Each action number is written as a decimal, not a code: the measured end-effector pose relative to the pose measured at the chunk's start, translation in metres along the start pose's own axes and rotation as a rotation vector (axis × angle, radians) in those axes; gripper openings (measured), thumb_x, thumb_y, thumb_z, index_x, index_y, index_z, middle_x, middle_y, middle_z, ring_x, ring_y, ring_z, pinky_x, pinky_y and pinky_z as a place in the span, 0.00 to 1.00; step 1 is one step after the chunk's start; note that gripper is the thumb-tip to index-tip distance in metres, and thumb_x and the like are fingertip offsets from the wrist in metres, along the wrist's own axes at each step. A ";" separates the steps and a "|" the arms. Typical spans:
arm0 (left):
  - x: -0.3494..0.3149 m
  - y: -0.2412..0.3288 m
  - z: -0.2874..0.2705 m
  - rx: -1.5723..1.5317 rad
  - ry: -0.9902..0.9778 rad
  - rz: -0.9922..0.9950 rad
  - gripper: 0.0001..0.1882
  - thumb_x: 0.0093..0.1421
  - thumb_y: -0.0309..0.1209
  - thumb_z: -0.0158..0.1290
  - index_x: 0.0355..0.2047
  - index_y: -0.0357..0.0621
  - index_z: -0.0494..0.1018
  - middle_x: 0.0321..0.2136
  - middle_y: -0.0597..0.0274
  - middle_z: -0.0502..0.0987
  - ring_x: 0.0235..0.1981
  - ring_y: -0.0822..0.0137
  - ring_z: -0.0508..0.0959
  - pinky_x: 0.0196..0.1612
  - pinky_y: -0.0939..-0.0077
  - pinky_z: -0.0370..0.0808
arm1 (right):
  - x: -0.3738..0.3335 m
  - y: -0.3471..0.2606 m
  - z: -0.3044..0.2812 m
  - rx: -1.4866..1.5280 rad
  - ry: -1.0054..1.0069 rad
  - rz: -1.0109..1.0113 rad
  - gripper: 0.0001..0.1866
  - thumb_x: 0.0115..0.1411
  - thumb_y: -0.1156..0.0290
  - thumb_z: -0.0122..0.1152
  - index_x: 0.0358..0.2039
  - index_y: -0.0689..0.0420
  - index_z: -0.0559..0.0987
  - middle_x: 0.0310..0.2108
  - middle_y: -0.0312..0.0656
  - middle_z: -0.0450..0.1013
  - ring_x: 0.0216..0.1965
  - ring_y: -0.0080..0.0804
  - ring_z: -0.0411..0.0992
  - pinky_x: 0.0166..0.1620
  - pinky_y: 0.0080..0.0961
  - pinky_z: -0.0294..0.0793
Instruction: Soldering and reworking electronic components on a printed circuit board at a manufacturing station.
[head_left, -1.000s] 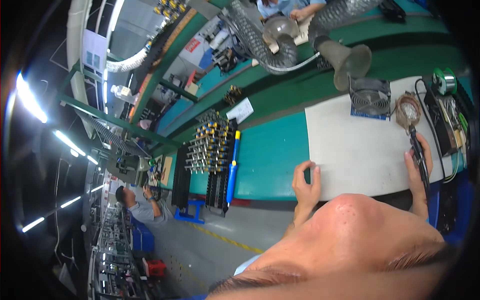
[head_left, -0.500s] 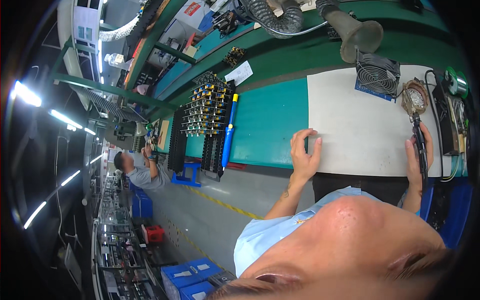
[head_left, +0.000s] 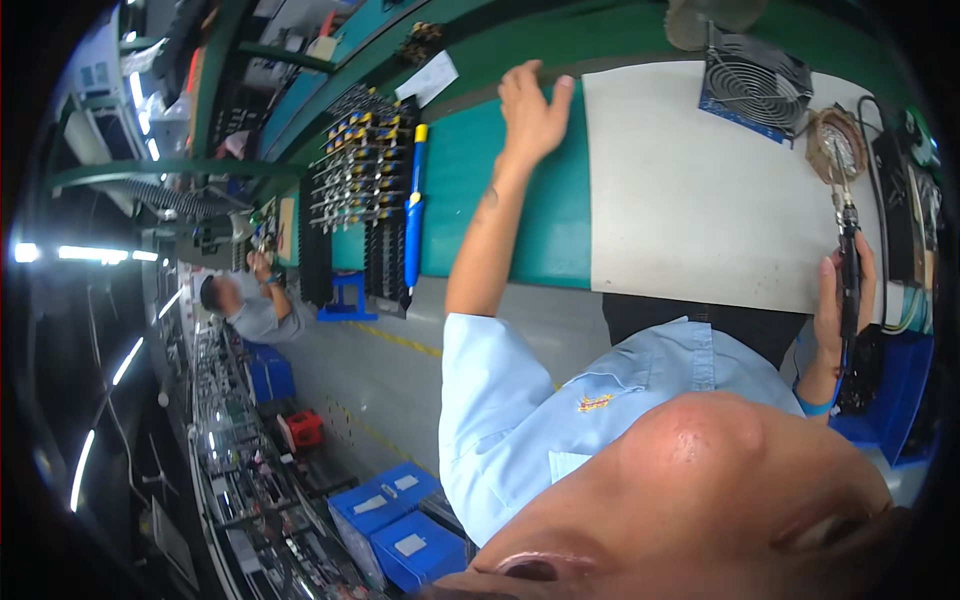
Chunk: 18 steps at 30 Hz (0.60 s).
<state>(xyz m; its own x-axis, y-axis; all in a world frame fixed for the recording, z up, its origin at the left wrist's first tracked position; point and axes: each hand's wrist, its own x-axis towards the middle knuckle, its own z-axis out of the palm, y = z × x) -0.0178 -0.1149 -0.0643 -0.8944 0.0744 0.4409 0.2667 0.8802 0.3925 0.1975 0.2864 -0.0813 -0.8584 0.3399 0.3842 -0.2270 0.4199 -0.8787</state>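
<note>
Since the earlier frame my left hand (head_left: pixel 533 112) has moved from the near left part of the white sheet (head_left: pixel 690 190) out over the green tabletop (head_left: pixel 462 175), farther forward and to my left, and its fingers have straightened; my right hand (head_left: pixel 830 325) keeps its grip on the black-handled soldering tool (head_left: pixel 849 268). The left hand is bare, thumb and fingers apart, holding nothing; whether its fingertips brush the tabletop I cannot tell. The right hand is clamped around the tool's handle near the right edge of the white sheet, with the metal tips pointing forward into the brown-rimmed dish (head_left: pixel 818 160) of pale, shiny material; I cannot tell whether they touch it. A small fan (head_left: pixel 755 90) stands just left of the dish. As for how far along things are, I judge this to be a moment between pieces: the circuit boards (head_left: pixel 355 165) stand in rows in the black rack (head_left: pixel 385 262) to my left, and neither hand has one. Which boards are finished and which are left does not show at this size. The blue and yellow pump (head_left: pixel 414 220) lies beside the rack, well apart from my left hand, unused.
</note>
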 end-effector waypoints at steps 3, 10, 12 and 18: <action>0.038 -0.034 0.018 0.069 0.051 -0.041 0.31 0.62 0.48 0.49 0.55 0.34 0.64 0.52 0.40 0.66 0.51 0.43 0.68 0.55 0.53 0.66 | 0.005 -0.003 0.005 0.002 0.041 -0.071 0.26 0.55 0.80 0.60 0.56 0.62 0.71 0.41 0.45 0.71 0.32 0.27 0.68 0.39 0.20 0.70; 0.084 -0.080 0.044 0.301 0.142 -0.181 0.29 0.63 0.49 0.48 0.51 0.34 0.69 0.50 0.42 0.70 0.52 0.43 0.67 0.58 0.51 0.61 | 0.013 -0.016 0.003 -0.094 0.024 -0.136 0.27 0.51 0.82 0.61 0.55 0.63 0.71 0.43 0.46 0.71 0.31 0.28 0.68 0.37 0.20 0.69; 0.080 -0.079 0.049 0.268 0.241 -0.028 0.28 0.64 0.49 0.47 0.51 0.35 0.67 0.53 0.42 0.67 0.55 0.44 0.63 0.61 0.49 0.53 | 0.015 -0.017 0.005 -0.090 0.020 -0.160 0.28 0.50 0.82 0.61 0.54 0.63 0.71 0.43 0.46 0.71 0.31 0.28 0.68 0.37 0.21 0.69; 0.079 -0.076 0.043 0.292 0.255 -0.083 0.29 0.61 0.48 0.50 0.51 0.35 0.68 0.47 0.43 0.72 0.48 0.42 0.71 0.54 0.48 0.65 | 0.014 -0.016 0.003 -0.054 -0.059 -0.132 0.28 0.49 0.82 0.61 0.54 0.63 0.72 0.45 0.47 0.71 0.31 0.29 0.68 0.37 0.22 0.70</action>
<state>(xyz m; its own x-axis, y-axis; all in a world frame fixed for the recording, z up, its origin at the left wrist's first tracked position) -0.1241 -0.1560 -0.0944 -0.7811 -0.0894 0.6179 0.0504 0.9774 0.2052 0.1880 0.2821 -0.0631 -0.8486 0.2299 0.4765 -0.3158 0.5026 -0.8048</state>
